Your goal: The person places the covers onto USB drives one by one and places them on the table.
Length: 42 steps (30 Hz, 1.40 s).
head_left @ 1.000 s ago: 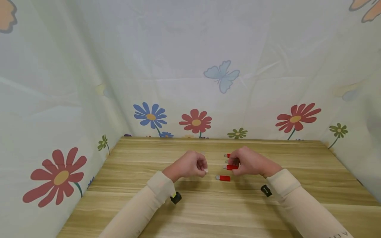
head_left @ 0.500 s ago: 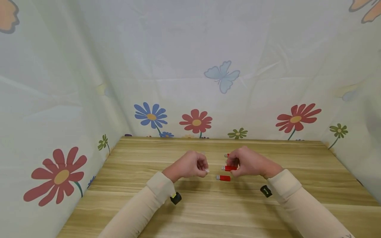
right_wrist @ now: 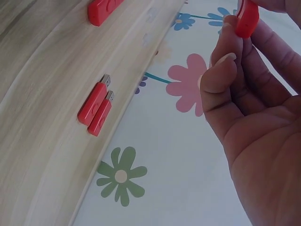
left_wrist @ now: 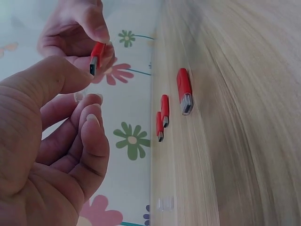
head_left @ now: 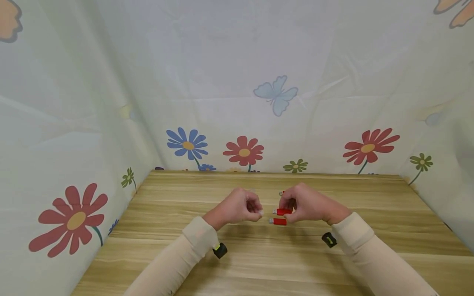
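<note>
My right hand [head_left: 309, 203] pinches a red USB stick [head_left: 283, 211] between thumb and fingers. Its bare metal plug [left_wrist: 92, 66] points at my left hand [head_left: 240, 207]. Thumb and fingertips of that left hand pinch a small clear cap [left_wrist: 79, 97], mostly covered by the fingers. The two hands are close together above the table, the plug right by the left thumb tip in the left wrist view. Below them lies another red USB stick [left_wrist: 184, 87] with a clear cap over its plug.
Farther back, two red USB sticks with bare plugs, a nearer one [right_wrist: 94, 101] and a farther one [right_wrist: 101, 117], lie side by side on the wooden table [head_left: 237, 263]. Clear caps [left_wrist: 165, 204] lie near the back edge. A flowered curtain [head_left: 207, 102] surrounds the table.
My right hand has brought its USB stick left and slightly nearer, closer to the cap. My left hand has shifted slightly right with the cap.
</note>
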Each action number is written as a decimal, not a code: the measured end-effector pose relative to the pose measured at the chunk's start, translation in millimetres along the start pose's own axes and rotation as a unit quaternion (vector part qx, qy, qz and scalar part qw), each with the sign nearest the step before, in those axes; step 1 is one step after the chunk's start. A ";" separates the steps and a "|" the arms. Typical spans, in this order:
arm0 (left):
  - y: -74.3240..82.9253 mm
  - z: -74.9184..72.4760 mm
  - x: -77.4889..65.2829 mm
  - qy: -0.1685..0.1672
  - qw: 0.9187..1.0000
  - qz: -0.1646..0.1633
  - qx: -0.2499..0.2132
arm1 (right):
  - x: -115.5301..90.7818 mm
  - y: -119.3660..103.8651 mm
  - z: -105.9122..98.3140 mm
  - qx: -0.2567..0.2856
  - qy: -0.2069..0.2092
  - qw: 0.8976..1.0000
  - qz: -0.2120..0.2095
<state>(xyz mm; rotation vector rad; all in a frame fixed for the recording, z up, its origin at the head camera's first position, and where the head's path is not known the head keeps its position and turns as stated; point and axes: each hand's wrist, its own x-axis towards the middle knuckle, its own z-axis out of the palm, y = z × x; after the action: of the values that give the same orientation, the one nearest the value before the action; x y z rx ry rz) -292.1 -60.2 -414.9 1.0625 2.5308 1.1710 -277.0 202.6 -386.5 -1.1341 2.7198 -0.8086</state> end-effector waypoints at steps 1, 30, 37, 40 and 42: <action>0.6 0.4 -0.1 0.001 1.000 0.001 -0.002 | -0.1 -0.6 0.2 -0.001 0.000 1.000 0.001; 0.0 11.5 3.5 0.004 1.000 0.020 -0.014 | 2.1 -5.3 4.4 0.001 -0.001 1.000 -0.024; 0.9 13.3 3.8 0.004 1.000 0.024 -0.014 | 0.9 -3.0 7.0 0.004 -0.004 1.000 -0.028; 1.0 13.9 3.8 0.003 1.000 0.020 -0.016 | 0.5 -2.8 6.9 0.005 -0.003 1.000 -0.027; 0.9 14.5 4.0 0.003 1.000 0.016 -0.017 | 0.6 -3.1 6.7 0.005 -0.003 1.000 -0.024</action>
<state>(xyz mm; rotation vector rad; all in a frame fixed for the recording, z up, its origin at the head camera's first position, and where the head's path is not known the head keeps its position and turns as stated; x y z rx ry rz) -288.6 -48.4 -423.5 1.0965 2.4984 1.2219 -273.6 197.5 -390.6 -1.2035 2.6904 -0.8234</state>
